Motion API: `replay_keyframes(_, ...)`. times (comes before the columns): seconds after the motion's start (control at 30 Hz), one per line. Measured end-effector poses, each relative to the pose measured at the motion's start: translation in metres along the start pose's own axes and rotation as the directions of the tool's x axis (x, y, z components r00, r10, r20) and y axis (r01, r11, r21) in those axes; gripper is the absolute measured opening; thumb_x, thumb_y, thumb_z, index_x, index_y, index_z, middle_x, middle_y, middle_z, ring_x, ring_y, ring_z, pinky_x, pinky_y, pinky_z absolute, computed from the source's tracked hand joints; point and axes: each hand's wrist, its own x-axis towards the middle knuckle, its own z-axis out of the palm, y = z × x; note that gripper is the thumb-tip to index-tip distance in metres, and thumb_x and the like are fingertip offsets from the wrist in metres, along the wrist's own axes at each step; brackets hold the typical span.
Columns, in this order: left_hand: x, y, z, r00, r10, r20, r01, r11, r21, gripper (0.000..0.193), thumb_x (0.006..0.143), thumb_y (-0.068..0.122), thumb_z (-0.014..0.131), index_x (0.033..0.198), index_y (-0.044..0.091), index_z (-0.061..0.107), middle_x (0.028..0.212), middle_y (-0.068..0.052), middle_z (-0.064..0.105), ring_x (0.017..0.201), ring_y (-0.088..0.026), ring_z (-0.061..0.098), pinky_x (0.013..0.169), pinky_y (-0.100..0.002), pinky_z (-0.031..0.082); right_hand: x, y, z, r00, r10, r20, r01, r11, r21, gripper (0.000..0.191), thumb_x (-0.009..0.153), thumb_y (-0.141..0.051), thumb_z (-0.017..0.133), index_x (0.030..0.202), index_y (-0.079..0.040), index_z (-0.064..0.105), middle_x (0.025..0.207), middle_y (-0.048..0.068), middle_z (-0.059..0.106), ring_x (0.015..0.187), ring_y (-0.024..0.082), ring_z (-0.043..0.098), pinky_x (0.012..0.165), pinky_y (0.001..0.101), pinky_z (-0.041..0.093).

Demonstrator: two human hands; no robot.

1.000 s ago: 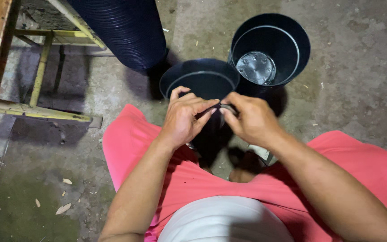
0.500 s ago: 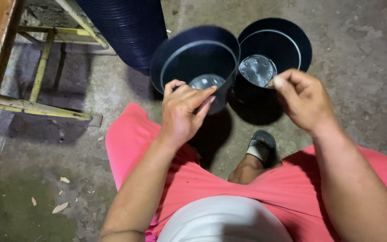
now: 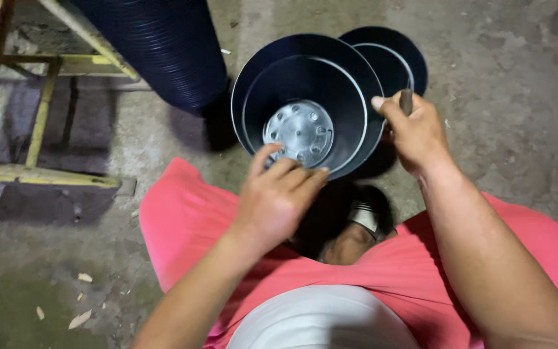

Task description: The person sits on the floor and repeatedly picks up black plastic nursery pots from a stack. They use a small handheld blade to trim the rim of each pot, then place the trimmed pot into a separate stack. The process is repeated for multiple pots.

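My left hand [image 3: 278, 195] grips the near rim of a black plastic pot [image 3: 311, 77]. The pot is tipped up, so its mouth faces me and its grey holed bottom [image 3: 299, 132] shows. At the pot's right rim, my right hand [image 3: 416, 134] is closed around a small dark-handled tool [image 3: 405, 101]; the tool's tip is hidden. A second black pot [image 3: 392, 55] stands on the floor just behind the first, partly covered by it.
A tall stack of black pots [image 3: 156, 45] leans at the upper left. A yellow wooden frame [image 3: 41, 113] stands at the left on the concrete floor [image 3: 498, 77]. My pink-clad legs [image 3: 182, 220] and a sandalled foot [image 3: 358, 223] fill the near ground.
The pot has been lifted from the floor and tipped towards me, now covering most of the second pot. My right hand has moved off the rim's middle to its right side.
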Motion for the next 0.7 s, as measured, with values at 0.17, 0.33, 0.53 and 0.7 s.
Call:
replay_keyframes(0.17, 0.003, -0.011, -0.042, 0.995, -0.001, 0.103, 0.009, 0.997, -0.078, 0.021, 0.083, 0.015, 0.079, 0.103, 0.009, 0.080, 0.093, -0.001, 0.073, 0.097, -0.020, 0.066, 0.110, -0.052, 0.040, 0.009, -0.006, -0.024, 0.994, -0.105, 0.037, 0.101, 0.989, 0.111, 0.031, 0.097, -0.022, 0.075, 0.073, -0.017, 0.054, 0.070, -0.009, 0.048, 0.061, 0.004, 0.043, 0.053, 0.0246, 0.035)
replay_keyframes(0.33, 0.005, -0.008, -0.058, 0.987, 0.008, 0.160, 0.017, 0.988, -0.156, 0.019, 0.083, 0.013, 0.079, 0.102, 0.012, 0.080, 0.091, 0.000, 0.072, 0.094, -0.018, 0.066, 0.109, -0.051, 0.040, 0.012, -0.004, -0.028, 0.983, -0.169, 0.069, 0.166, 0.985, 0.053, 0.033, 0.098, -0.022, 0.076, 0.075, -0.016, 0.054, 0.071, -0.010, 0.045, 0.064, 0.004, 0.039, 0.057, 0.0239, 0.031)
replay_keyframes(0.53, 0.003, -0.008, -0.054, 0.983, 0.042, 0.177, -0.010, 0.984, -0.178, 0.023, 0.083, 0.012, 0.078, 0.105, 0.008, 0.078, 0.096, -0.002, 0.073, 0.097, -0.021, 0.066, 0.101, -0.042, 0.046, 0.018, 0.000, -0.028, 0.983, -0.153, 0.098, 0.148, 0.987, 0.064, 0.028, 0.097, -0.024, 0.076, 0.078, -0.016, 0.057, 0.072, -0.010, 0.046, 0.064, 0.004, 0.040, 0.057, 0.0238, 0.032)
replay_keyframes(0.7, -0.010, -0.015, -0.047, 0.998, -0.049, 0.049, 0.060, 0.969, -0.239, 0.016, 0.088, 0.009, 0.077, 0.104, 0.006, 0.076, 0.097, -0.005, 0.074, 0.094, -0.024, 0.068, 0.086, -0.040, 0.049, 0.012, 0.006, -0.015, 0.971, -0.213, 0.108, 0.215, 0.976, -0.011, 0.027, 0.109, -0.033, 0.059, 0.090, -0.014, 0.063, 0.081, -0.011, 0.060, 0.074, 0.001, 0.052, 0.067, 0.0202, 0.043)
